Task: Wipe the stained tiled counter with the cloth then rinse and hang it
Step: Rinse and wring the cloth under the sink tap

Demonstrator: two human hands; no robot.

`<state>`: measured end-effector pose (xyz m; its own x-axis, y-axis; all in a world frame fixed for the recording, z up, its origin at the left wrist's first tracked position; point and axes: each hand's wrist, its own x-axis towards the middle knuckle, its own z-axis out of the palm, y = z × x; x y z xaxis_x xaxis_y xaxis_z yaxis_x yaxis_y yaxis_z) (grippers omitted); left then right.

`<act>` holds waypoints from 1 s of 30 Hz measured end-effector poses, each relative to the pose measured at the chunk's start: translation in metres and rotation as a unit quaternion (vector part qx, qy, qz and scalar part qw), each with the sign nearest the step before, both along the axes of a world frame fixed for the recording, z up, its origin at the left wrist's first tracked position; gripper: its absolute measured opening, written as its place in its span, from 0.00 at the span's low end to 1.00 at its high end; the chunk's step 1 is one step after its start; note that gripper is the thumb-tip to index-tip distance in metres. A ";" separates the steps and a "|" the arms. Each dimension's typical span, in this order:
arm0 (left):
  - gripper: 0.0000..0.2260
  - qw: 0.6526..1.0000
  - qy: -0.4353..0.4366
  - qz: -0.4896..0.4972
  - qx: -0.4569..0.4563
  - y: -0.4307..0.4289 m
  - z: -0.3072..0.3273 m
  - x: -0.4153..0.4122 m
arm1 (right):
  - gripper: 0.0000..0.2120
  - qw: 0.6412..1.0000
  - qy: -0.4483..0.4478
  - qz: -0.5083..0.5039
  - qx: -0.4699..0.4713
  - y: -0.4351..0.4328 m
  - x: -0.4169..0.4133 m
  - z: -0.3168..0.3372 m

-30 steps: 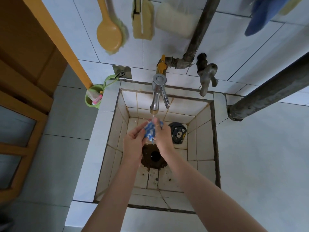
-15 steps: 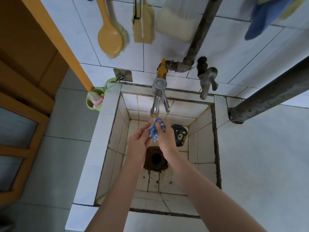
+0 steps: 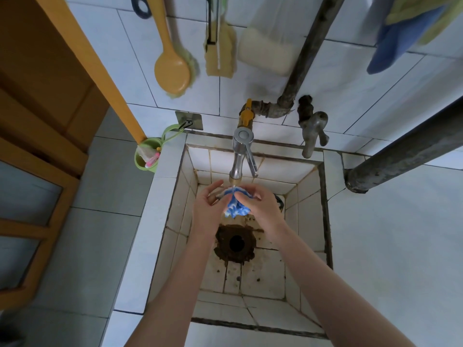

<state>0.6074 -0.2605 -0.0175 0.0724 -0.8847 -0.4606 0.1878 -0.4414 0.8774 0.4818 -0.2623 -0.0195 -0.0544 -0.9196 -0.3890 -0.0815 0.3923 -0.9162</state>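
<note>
Your two hands are over the tiled sink (image 3: 308, 221), right under the silver tap (image 3: 240, 156). The blue and white cloth (image 3: 235, 205) is bunched up small between them, just below the tap's spout and high above the dark drain hole (image 3: 235, 242).

Your right hand (image 3: 263, 209) holds the cloth. Its fingers (image 3: 246, 194) are curled over the top of the cloth and pinch it.

Your left hand (image 3: 208, 209) is beside the cloth with its fingers spread and fairly straight. Its palm may be touching the cloth, but that spot is too hard to see.

The white tiled counter (image 3: 388, 246) lies to the right of the sink. A second, older tap (image 3: 312, 128) sticks out of the wall near the silver one. A yellow brush (image 3: 171, 73) hangs on the wall above. A green cup (image 3: 146, 156) hangs at the sink's far left corner. A blue rag (image 3: 395, 46) hangs at the top right.
</note>
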 end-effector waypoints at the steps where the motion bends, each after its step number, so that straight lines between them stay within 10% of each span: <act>1: 0.16 1.000 -0.002 -0.002 -0.004 0.000 0.001 0.000 | 0.07 1.000 0.009 -0.008 -0.001 0.000 0.001 -0.001; 30: 0.08 1.000 -0.011 0.015 -0.006 0.013 -0.005 -0.001 | 0.01 0.992 -0.078 -0.083 0.047 0.017 0.003 0.000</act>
<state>0.6069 -0.2477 -0.0225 0.1091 -0.8874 -0.4479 0.1820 -0.4251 0.8867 0.4843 -0.2452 -0.0192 -0.1349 -0.8619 -0.4888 0.1322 0.4732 -0.8710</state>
